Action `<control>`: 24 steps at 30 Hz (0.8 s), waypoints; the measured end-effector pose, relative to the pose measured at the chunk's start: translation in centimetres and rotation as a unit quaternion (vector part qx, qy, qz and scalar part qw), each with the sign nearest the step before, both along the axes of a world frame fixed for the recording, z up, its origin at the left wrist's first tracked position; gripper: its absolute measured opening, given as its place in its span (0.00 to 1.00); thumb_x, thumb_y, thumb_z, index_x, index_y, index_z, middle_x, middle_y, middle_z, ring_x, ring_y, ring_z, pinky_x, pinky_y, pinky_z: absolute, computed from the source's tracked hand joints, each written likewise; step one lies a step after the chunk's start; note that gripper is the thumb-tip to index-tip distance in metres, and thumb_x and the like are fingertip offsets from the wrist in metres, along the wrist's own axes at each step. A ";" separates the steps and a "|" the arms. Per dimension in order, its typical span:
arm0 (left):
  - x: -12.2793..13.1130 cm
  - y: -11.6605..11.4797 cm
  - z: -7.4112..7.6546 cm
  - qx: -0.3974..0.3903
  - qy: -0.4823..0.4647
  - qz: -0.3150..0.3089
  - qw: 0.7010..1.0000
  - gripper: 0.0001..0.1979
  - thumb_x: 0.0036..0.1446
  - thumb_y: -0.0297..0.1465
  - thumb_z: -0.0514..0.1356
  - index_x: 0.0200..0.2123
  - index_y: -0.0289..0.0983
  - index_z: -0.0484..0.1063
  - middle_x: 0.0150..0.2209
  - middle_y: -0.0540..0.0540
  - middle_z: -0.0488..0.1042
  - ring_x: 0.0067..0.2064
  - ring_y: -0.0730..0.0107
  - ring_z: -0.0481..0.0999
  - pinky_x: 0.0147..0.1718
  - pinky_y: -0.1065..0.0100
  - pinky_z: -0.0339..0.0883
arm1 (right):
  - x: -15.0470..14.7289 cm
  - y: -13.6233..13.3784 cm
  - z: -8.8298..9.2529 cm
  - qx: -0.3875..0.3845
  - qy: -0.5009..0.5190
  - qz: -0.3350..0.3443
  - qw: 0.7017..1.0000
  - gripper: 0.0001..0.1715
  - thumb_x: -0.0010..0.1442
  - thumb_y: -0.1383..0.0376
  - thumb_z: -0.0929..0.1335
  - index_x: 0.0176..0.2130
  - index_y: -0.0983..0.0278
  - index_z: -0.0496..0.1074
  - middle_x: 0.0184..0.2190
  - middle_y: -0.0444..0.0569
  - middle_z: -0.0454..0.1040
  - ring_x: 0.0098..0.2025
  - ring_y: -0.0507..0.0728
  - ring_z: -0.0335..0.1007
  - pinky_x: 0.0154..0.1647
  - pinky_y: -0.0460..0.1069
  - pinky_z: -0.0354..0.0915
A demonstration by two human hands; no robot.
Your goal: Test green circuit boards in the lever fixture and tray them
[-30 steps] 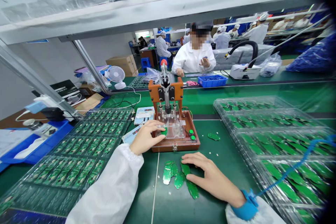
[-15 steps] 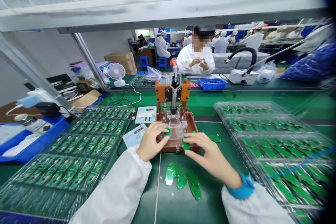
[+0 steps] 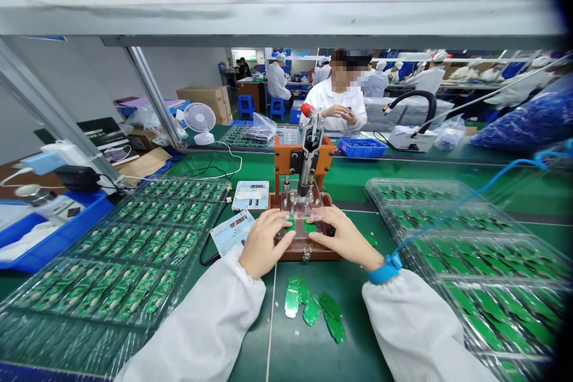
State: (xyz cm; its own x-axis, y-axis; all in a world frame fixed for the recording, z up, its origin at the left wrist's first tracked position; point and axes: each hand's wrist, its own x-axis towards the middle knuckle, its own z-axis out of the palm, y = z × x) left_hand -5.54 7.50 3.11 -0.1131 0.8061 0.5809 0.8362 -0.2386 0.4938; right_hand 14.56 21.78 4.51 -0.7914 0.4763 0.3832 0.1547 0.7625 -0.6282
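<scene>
In front of me stands an orange-and-brown test jig (image 3: 304, 158) with a red-tipped toggle clamp lever and a clear plate. My left hand (image 3: 263, 243) is at its left side, thumb and fingers around a small green circuit board (image 3: 290, 225) lying in the jig. On the other side, my right hand (image 3: 347, 239) has its thumb and fingers at a second green circuit board (image 3: 310, 227), also in the jig. The fingertips partly cover both boards. Nearer to me, several loose green circuit boards (image 3: 312, 310) lie in a small pile on the green table mat.
Clear trays of circuit boards flank me, one at left (image 3: 129, 250), stacked ones at right (image 3: 465, 262). Two small display units (image 3: 233, 231) sit left of the jig. A blue cord (image 3: 447, 209) runs from my right wristband. A co-worker (image 3: 335, 101) sits opposite, beyond a blue bin (image 3: 363, 148).
My right hand has moved left and inward, bringing its circuit board from the jig's front right edge into the jig. My left hand stays by its board. The view has shifted slightly.
</scene>
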 end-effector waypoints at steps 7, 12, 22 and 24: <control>0.1 0.0 0.0 0.000 0.001 0.004 1.000 0.08 0.68 0.33 0.59 0.43 0.37 0.76 0.55 0.40 0.76 0.61 0.51 0.69 0.60 0.45 0.66 | 0.3 -0.6 0.3 -0.038 0.067 -0.019 0.997 0.17 0.63 0.51 0.72 0.46 0.58 0.79 0.54 0.51 0.77 0.60 0.63 0.70 0.63 0.60 0.65; 1.8 -0.6 0.3 0.127 -0.029 0.032 0.991 0.06 0.67 0.27 0.57 0.37 0.37 0.73 0.46 0.41 0.78 0.50 0.58 0.75 0.49 0.54 0.70 | 0.2 0.8 2.7 -0.050 0.185 -0.150 0.970 0.14 0.67 0.55 0.68 0.44 0.61 0.77 0.48 0.54 0.79 0.53 0.64 0.75 0.58 0.63 0.68; 5.4 -0.9 -1.3 0.097 0.097 -0.241 0.961 0.05 0.63 0.28 0.58 0.40 0.35 0.74 0.47 0.40 0.79 0.56 0.56 0.75 0.58 0.54 0.71 | -8.0 6.7 16.2 -0.010 0.236 -0.131 0.963 0.19 0.65 0.55 0.69 0.51 0.63 0.74 0.52 0.54 0.77 0.61 0.65 0.67 0.69 0.63 0.55; 5.1 -0.9 -1.7 0.079 0.097 -0.245 0.961 0.06 0.64 0.30 0.58 0.41 0.35 0.74 0.49 0.40 0.79 0.58 0.55 0.74 0.60 0.53 0.69 | -9.6 7.4 18.0 -0.048 0.195 -0.099 0.975 0.22 0.69 0.50 0.66 0.44 0.65 0.77 0.43 0.55 0.80 0.53 0.64 0.74 0.63 0.62 0.63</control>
